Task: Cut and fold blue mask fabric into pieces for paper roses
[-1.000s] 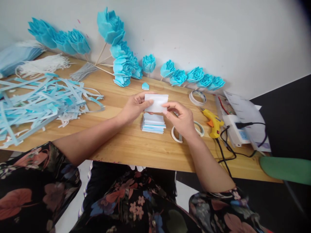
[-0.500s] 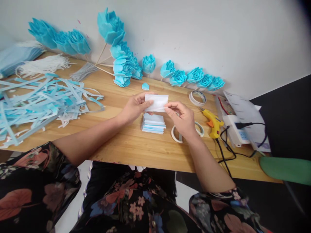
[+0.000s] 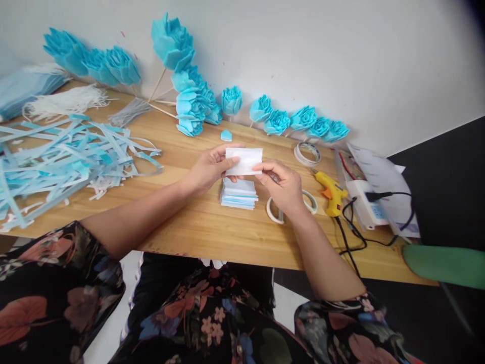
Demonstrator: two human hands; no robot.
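A small white rectangle of thin fabric [image 3: 246, 158] is held up between both hands, its long side running left to right. My left hand [image 3: 214, 167] pinches its left end, thumb in front and fingers behind. At the lower right corner, my right hand [image 3: 280, 183] grips it between thumb and fingertips. Just below lies a neat stack of white and light-blue fabric pieces [image 3: 238, 194] on the wooden table [image 3: 189, 222]. Behind the hands sits one small folded blue piece [image 3: 226, 135]. Beside and partly behind my right hand are rolls of tape [image 3: 310, 202].
Blue fabric flowers [image 3: 172, 43] on sticks lean along the wall. Cut blue strips [image 3: 76, 162] heap at left, near white cords [image 3: 68, 101] and thin grey wires [image 3: 131, 111]. Rightward are another tape roll [image 3: 306, 154], a yellow glue gun [image 3: 332, 194], and a power strip [image 3: 369, 207] with black cables.
My right hand's fingertips have shifted slightly left and down along the lower right corner of the fabric piece. My left hand keeps its grip.
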